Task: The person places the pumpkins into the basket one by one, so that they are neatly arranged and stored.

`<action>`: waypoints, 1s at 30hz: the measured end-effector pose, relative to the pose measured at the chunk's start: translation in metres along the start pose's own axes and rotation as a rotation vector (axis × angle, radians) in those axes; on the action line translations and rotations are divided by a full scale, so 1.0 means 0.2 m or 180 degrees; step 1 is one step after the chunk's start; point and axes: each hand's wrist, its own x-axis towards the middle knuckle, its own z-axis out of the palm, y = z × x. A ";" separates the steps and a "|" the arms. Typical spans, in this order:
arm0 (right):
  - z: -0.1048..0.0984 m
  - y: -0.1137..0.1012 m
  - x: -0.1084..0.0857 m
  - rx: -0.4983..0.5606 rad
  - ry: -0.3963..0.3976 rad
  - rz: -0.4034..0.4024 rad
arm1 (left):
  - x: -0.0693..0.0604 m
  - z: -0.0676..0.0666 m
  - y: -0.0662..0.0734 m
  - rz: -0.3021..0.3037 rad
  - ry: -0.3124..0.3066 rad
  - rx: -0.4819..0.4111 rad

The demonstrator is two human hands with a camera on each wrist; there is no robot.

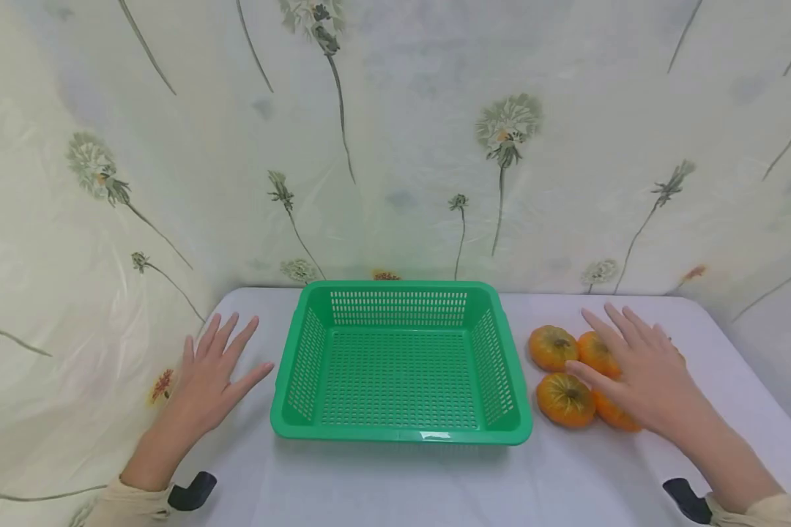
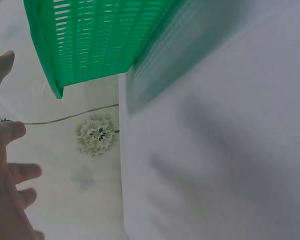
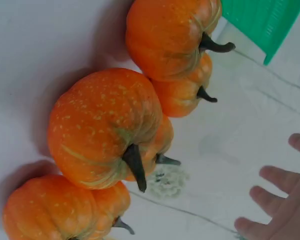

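Note:
A green plastic basket [image 1: 402,433] with perforated walls stands upright on the table, and nothing lies in it. To its right sit several small orange pumpkins [image 1: 565,400], grouped close together. In the right wrist view the pumpkins [image 3: 102,125] show dark stems and lie in a cluster. My right hand [image 1: 655,377] hovers above this group with fingers spread, holding nothing and hiding part of some pumpkins. On the basket's other side my left hand [image 1: 209,384] is held in the air, fingers apart, and also holds nothing. The left wrist view shows its shadow on the cloth.
A white cloth covers the table [image 1: 382,483]. Behind and to the left hangs a pale curtain [image 1: 409,146] printed with dandelions. Black wrist straps [image 1: 192,492] show at the cuffs of both sleeves.

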 end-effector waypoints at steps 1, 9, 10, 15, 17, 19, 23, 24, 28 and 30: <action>-0.01 0.01 0.00 0.0077 -0.0026 0.0032 | 0.02 0.01 0.00 0.0002 -0.0029 -0.0152; -0.02 0.16 -0.04 0.0506 -0.0195 0.0400 | 0.12 0.06 0.00 -0.0075 -0.0136 -0.1605; -0.02 0.19 -0.05 0.0521 -0.0209 0.0443 | 0.13 0.06 0.01 -0.0094 -0.0135 -0.1787; 0.01 0.33 -0.12 0.0595 -0.0210 0.0836 | 0.16 0.09 0.03 -0.0297 -0.0216 -0.2528; 0.02 0.39 -0.16 0.0651 -0.0190 0.1011 | 0.18 0.11 0.04 -0.0400 -0.0255 -0.2729; 0.03 0.44 -0.20 0.0699 -0.0180 0.1141 | 0.20 0.12 0.05 -0.0521 -0.0284 -0.2885; 0.06 0.54 -0.26 0.0771 -0.0105 0.1256 | 0.22 0.14 0.06 -0.0677 -0.0313 -0.3056; 0.07 0.56 -0.27 0.0790 -0.0082 0.1271 | 0.22 0.15 0.06 -0.0708 -0.0321 -0.3087; 0.10 0.63 -0.31 0.0852 -0.0075 0.1356 | 0.24 0.18 0.04 -0.0791 -0.0383 -0.3223; 0.11 0.65 -0.33 0.0878 -0.0097 0.1366 | 0.25 0.19 0.03 -0.0803 -0.0420 -0.3309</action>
